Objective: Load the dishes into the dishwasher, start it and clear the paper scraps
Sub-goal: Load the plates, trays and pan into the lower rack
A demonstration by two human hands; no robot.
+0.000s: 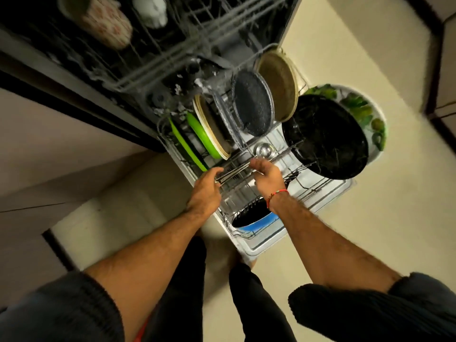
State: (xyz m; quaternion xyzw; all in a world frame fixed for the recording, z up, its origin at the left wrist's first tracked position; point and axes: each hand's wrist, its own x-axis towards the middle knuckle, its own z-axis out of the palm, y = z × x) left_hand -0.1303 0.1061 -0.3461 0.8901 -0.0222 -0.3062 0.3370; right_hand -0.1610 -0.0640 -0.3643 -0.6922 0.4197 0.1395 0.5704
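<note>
The dishwasher's lower rack [323,193] is pulled out over the floor. In it stand green plates [209,137], a cream plate [214,129], a dark speckled plate [254,104], a beige plate [278,85], a large black plate [325,137] and a white plate with green leaves [367,107]. A blue pot with a black inside [256,217] lies at the rack's near end. A bundle of long metal utensils [237,170], one with a round steel bowl [265,150], lies across the rack's middle. My left hand [206,191] grips its near end and my right hand [267,177] holds it further along.
The upper rack [172,45] juts out above, with a flowered mug [108,23] and a white cup [150,11] in it. A cabinet front [61,124] runs along the left. Pale floor [370,218] lies to the right of the rack. My legs stand at its near end.
</note>
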